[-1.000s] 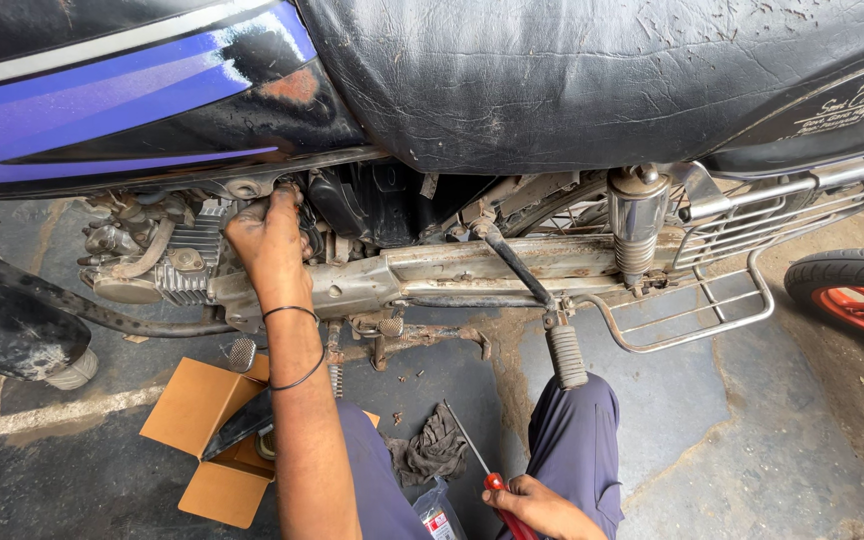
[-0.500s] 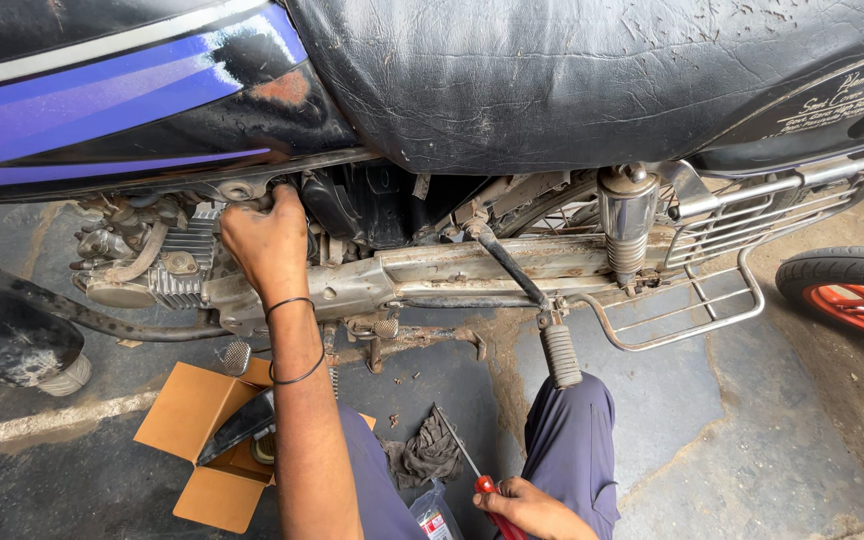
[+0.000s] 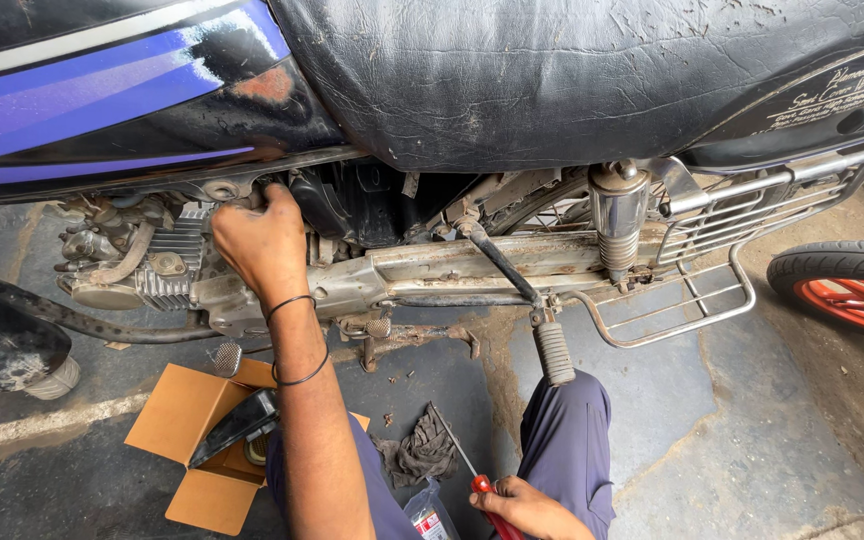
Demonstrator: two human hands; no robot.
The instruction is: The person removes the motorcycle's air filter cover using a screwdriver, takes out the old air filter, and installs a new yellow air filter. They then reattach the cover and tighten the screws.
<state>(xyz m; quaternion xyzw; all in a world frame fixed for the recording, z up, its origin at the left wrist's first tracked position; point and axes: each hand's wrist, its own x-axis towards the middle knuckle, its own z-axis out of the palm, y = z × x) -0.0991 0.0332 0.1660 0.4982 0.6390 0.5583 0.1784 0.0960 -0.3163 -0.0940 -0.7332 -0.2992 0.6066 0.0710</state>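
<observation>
My left hand (image 3: 264, 243) reaches up under the blue and black fuel tank (image 3: 122, 90) of a motorcycle, its fingers closed on a small part by the engine (image 3: 157, 270); what it grips is hidden. Two thin black bands ring that wrist. My right hand (image 3: 522, 505) rests low near my knee, shut on a screwdriver with a red handle (image 3: 485, 492), its thin shaft pointing up and left over the floor. The black cracked seat (image 3: 552, 80) spans the top.
An open cardboard box (image 3: 187, 440) with a dark part in it lies on the stone floor by my left leg. A dark rag (image 3: 422, 450) lies between my legs. A kick lever (image 3: 552, 350), a rear shock (image 3: 617, 225) and another vehicle's red-rimmed wheel (image 3: 847, 295) stand right.
The view has shifted slightly. My left hand stays at the same spot under the tank, and my right hand has kept hold of the screwdriver low down.
</observation>
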